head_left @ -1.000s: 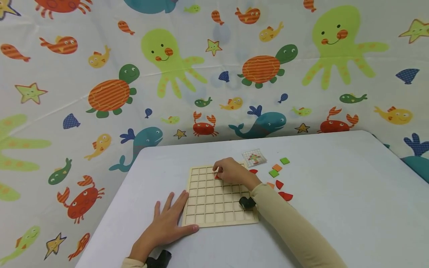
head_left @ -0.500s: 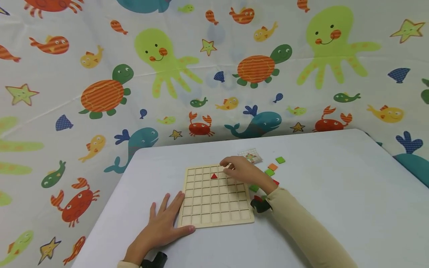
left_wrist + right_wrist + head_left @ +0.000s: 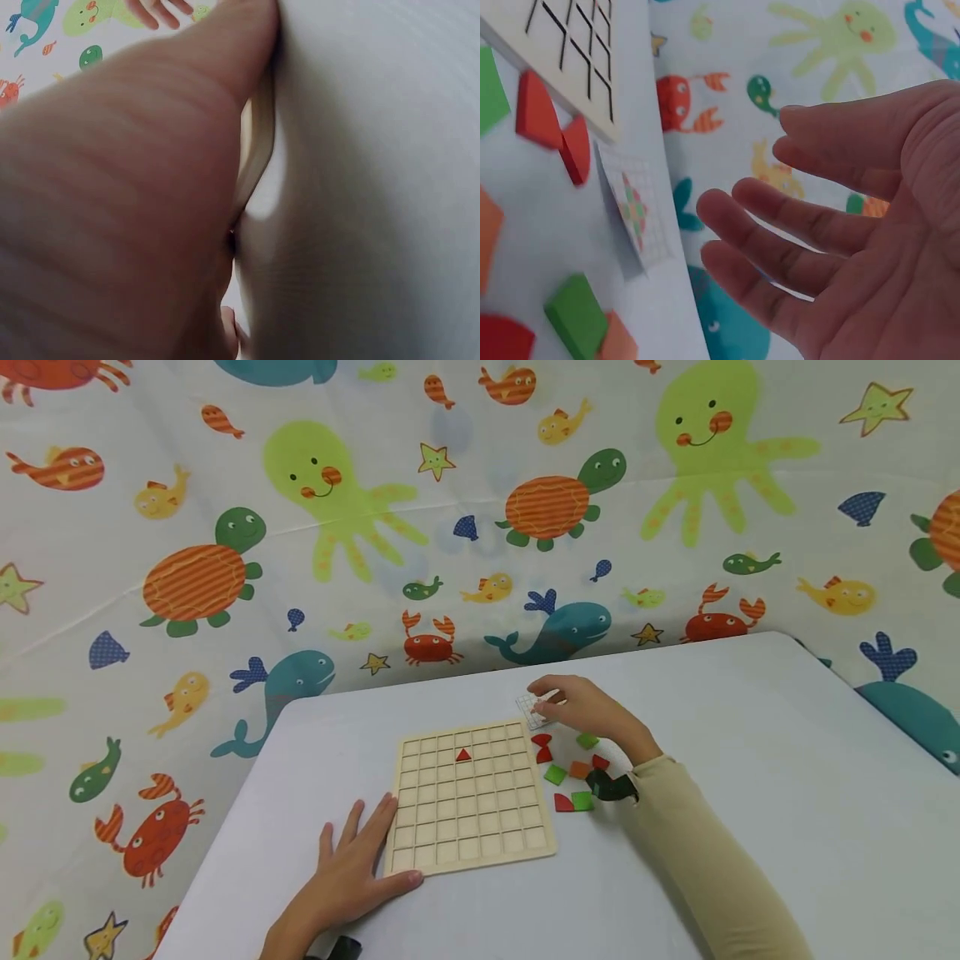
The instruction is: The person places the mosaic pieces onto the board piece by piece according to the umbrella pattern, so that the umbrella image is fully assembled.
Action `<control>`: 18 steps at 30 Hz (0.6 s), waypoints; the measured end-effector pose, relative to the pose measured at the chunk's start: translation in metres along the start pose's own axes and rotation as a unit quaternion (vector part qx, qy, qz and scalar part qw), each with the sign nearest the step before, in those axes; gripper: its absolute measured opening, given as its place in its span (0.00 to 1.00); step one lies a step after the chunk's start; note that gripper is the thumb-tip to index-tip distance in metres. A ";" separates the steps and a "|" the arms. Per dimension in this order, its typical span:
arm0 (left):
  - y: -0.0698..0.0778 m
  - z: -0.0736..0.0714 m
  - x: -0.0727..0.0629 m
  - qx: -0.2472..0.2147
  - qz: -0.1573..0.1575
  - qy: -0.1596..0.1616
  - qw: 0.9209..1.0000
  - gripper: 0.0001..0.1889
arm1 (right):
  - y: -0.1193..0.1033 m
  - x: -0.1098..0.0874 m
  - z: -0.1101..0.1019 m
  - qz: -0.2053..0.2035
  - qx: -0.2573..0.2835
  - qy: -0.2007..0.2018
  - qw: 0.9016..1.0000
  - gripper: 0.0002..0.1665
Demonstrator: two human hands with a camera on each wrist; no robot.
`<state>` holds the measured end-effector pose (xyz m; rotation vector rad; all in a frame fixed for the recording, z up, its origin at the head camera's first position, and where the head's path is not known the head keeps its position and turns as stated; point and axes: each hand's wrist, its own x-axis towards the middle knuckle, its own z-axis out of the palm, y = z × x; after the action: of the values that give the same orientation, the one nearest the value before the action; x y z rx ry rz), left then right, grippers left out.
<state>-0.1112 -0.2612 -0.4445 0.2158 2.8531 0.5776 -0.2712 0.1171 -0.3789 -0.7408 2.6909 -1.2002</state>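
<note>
A pale wooden grid board (image 3: 472, 831) lies on the white table, with one red triangle (image 3: 463, 756) in a cell near its far side. Spread fingers of my left hand (image 3: 347, 870) rest along the board's left edge, the thumb at its near left corner. My right hand (image 3: 585, 703) hovers over a small card (image 3: 528, 713) beyond the board's far right corner, partly covering it. In the right wrist view this hand (image 3: 840, 217) has loosely bent fingers and holds nothing; the card (image 3: 639, 206) bears a coloured grid pattern and stays apart from them.
Loose pieces lie right of the board: red rounded ones (image 3: 563, 802), green squares (image 3: 555, 774) and an orange square (image 3: 579, 770). Some sit under the right forearm. A sea-animal cloth (image 3: 465, 560) hangs behind the white table (image 3: 787, 760).
My right hand has drawn away from the red triangle, leaving it on the board, and moved right to above the card. My left hand stays at the board's edge. The head view has shifted slightly.
</note>
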 end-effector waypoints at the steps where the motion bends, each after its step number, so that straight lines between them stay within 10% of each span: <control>1: -0.001 0.000 -0.001 -0.001 -0.001 -0.001 1.000 0.63 | 0.003 0.000 -0.004 0.008 -0.003 0.000 1.000 0.24; 18: -0.006 -0.002 -0.001 0.000 0.017 0.007 1.000 0.63 | 0.057 -0.022 -0.042 0.128 -0.018 0.027 0.991 0.23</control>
<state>-0.1118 -0.2675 -0.4444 0.2619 2.8687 0.5890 -0.2866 0.1881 -0.3936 -0.3553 2.7521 -1.1258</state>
